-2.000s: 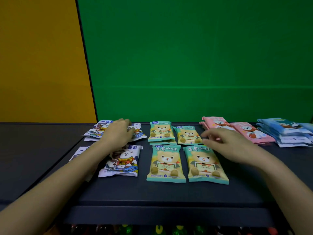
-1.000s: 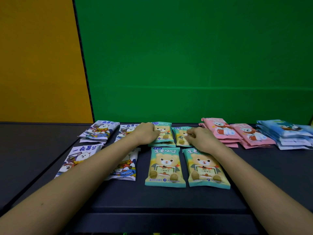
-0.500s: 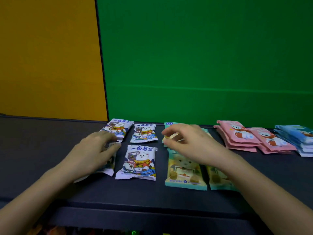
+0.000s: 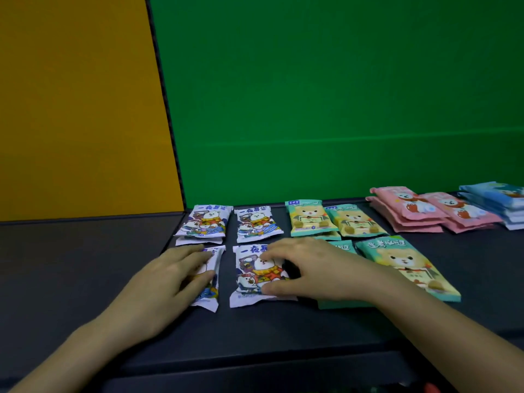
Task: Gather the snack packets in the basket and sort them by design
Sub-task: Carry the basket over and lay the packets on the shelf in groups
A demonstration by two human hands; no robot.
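Observation:
Four white cartoon-bear packets form a two-by-two block on the dark table (image 4: 85,265). My left hand (image 4: 170,279) lies flat on the near left white packet (image 4: 211,293) and hides most of it. My right hand (image 4: 314,268) reaches across, and its fingers and thumb press on the near right white packet (image 4: 252,279). The far white packets (image 4: 202,222) (image 4: 256,225) lie untouched, the left one on top of another. Teal bear packets (image 4: 309,218) (image 4: 405,265) sit to the right, one partly under my right forearm. No basket is in view.
Pink packets (image 4: 408,207) lie in two overlapping stacks at the far right, with a stack of blue packets (image 4: 502,197) beyond them at the frame edge. A green wall and an orange wall stand behind the table. The table's front edge runs just below my forearms.
My hands left the far teal packets and came to the near white ones. The left settled on the near left packet, and the right crossed over onto the near right one.

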